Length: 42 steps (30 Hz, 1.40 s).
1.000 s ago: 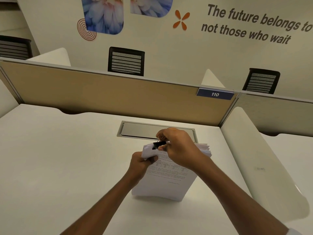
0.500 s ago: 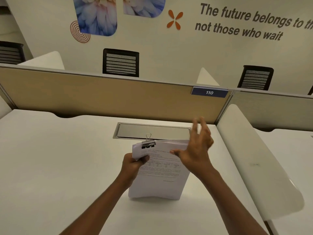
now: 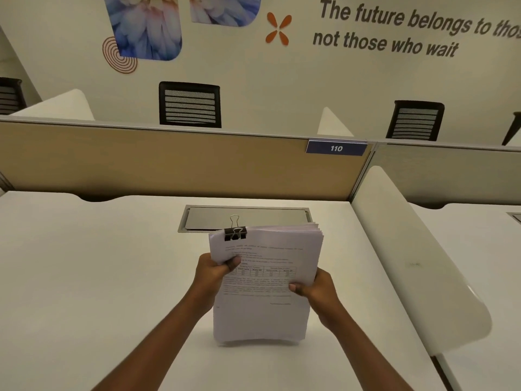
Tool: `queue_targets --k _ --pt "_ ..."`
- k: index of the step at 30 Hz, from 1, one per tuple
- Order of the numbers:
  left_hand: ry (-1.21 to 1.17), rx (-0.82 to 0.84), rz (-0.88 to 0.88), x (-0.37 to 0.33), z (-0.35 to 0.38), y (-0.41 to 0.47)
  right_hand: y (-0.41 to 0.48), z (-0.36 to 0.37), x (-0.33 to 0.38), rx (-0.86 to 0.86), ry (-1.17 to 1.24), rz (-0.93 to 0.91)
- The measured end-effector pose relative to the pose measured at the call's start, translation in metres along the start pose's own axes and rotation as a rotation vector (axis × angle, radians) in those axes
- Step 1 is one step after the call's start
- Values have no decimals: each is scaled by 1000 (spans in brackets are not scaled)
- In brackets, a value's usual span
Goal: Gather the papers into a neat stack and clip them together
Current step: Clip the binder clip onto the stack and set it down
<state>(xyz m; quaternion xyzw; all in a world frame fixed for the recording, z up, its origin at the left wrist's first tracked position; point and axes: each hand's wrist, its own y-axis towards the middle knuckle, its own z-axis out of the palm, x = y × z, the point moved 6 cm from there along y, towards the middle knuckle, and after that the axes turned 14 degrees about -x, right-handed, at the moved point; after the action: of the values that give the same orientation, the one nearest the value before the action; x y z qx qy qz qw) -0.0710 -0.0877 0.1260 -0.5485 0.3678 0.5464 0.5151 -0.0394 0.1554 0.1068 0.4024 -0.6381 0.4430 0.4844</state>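
A thick stack of printed white papers (image 3: 265,311) stands tilted on its lower edge above the white desk (image 3: 84,277). A black binder clip (image 3: 235,233) grips the stack's top left corner, with one wire handle standing up. My left hand (image 3: 214,273) holds the stack's left edge, thumb on the front page. My right hand (image 3: 315,286) holds the right edge a little lower, thumb on the front. The sheets fan apart slightly at the top right corner.
A grey cable hatch (image 3: 248,217) is set into the desk just behind the papers. A tan partition (image 3: 169,165) with a blue "110" tag (image 3: 336,148) closes the back. A white curved divider (image 3: 417,263) runs along the right side. Black chairs stand beyond.
My right hand let go of the clip, lifted away open, then came down and gripped the stack's right edge. The clip stays on the top left corner. The stack now sits more upright.
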Motion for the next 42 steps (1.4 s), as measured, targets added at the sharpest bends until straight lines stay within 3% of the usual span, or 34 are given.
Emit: queue_targets --k 10,17,22,30,42 --pt "68 40 -38 9 39 9 19 -39 8 -103 142 88" --pt "181 113 -47 54 77 4 47 -84 -11 -121 179 137" --pt "310 179 -47 81 116 14 76 -119 -29 -117 76 172" --pt "461 96 -145 132 170 28 120 -162 -64 -107 -133 205" --pt "845 121 -160 178 210 49 164 -207 -116 -181 -309 309"
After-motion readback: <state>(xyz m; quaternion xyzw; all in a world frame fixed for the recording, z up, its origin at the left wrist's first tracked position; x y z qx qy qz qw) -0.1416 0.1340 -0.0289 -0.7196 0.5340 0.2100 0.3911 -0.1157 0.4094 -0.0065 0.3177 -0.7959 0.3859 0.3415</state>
